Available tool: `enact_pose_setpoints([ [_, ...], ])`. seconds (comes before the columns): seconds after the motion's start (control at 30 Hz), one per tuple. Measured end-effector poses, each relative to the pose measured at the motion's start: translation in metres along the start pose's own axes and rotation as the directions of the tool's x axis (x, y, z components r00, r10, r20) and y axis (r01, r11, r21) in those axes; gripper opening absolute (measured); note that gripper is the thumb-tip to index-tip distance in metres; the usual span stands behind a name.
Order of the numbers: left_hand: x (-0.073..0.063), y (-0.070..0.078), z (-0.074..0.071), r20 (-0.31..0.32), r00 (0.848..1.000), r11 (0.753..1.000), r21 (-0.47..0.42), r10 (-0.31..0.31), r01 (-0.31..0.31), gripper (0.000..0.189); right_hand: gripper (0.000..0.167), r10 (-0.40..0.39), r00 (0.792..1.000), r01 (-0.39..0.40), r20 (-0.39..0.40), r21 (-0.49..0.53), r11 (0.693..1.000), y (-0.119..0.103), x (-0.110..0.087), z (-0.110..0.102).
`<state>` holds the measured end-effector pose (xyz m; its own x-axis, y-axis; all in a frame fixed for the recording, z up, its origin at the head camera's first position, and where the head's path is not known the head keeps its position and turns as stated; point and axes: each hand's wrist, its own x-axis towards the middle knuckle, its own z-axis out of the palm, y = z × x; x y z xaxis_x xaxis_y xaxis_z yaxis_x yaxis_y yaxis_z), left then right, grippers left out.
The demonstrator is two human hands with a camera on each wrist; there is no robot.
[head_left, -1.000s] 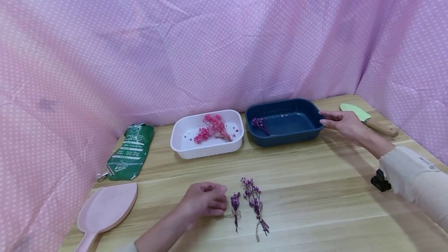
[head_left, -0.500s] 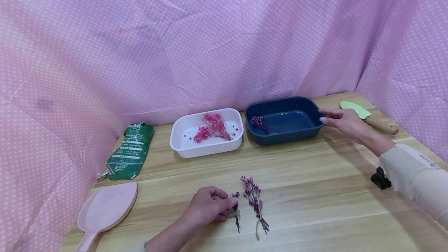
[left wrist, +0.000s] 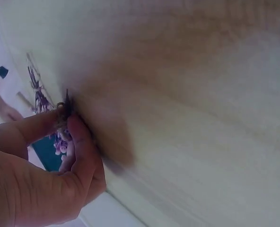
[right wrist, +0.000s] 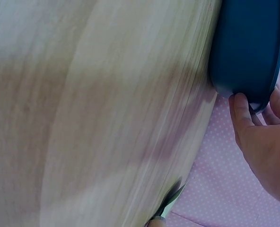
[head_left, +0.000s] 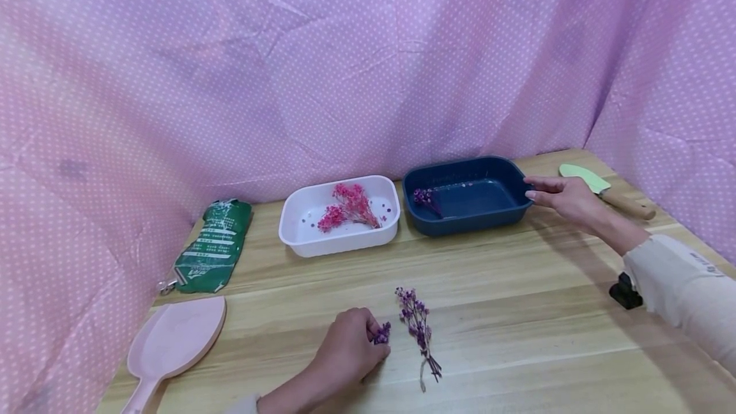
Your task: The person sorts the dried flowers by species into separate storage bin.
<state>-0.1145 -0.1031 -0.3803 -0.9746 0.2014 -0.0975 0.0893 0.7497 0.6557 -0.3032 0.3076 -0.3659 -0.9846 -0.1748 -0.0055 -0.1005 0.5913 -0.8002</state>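
Observation:
My left hand [head_left: 351, 347] pinches a small bunch of purple dried flowers [head_left: 382, 333] low over the table. In the left wrist view, thumb and fingers close around its tied stems [left wrist: 64, 111]. Just right of it lies a larger purple dried flower bunch [head_left: 416, 321], bound with twine. At the far right, my right hand [head_left: 572, 202] holds the right end of a dark blue tray [head_left: 466, 225] with its fingertips. A purple sprig [head_left: 424, 198] lies inside that tray's left end. In the right wrist view, the fingers sit against the end of the blue tray [right wrist: 246, 47].
Beside the blue tray stands a white tray [head_left: 339, 248] with pink dried flowers [head_left: 351, 206] and scattered bits. A green pouch [head_left: 215, 245] and pink dustpan-shaped scoop [head_left: 175, 337] lie left. A trowel [head_left: 623, 202] lies behind the right forearm. Pink dotted cloth [head_left: 368, 69] hangs behind the table.
My left hand has moved right and toward the table's front, and taken hold of the small purple bunch. The right hand stays at the blue tray's end.

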Motion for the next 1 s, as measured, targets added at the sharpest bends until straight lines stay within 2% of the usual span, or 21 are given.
enact_pose_setpoints([
  [0.17,0.004,-0.005,-0.008,0.065,0.998,0.993,-0.114,0.017,-0.009,0.016,0.061,0.003,1.0,-0.003,0.005,0.002,1.0,0.0,0.001,-0.001],
  [0.33,0.008,-0.008,-0.014,0.128,0.99,0.962,-0.258,-0.061,0.093,0.014,0.06,-0.003,1.0,0.003,0.006,0.043,0.999,0.0,0.001,-0.001],
  [0.53,0.014,-0.006,-0.02,0.18,0.973,0.917,-0.346,-0.144,0.2,0.017,0.06,-0.002,1.0,0.001,0.015,0.071,0.997,-0.001,0.0,0.0],
  [0.77,0.033,0.005,-0.031,0.216,0.96,0.817,-0.511,-0.176,0.265,0.02,0.06,-0.007,1.0,0.006,0.01,0.072,0.997,0.003,0.001,0.0],
  [1.0,0.062,0.024,-0.041,0.211,0.956,0.766,-0.575,-0.202,0.288,0.022,0.059,-0.008,1.0,0.006,0.017,0.113,0.994,0.004,0.001,0.001],
])
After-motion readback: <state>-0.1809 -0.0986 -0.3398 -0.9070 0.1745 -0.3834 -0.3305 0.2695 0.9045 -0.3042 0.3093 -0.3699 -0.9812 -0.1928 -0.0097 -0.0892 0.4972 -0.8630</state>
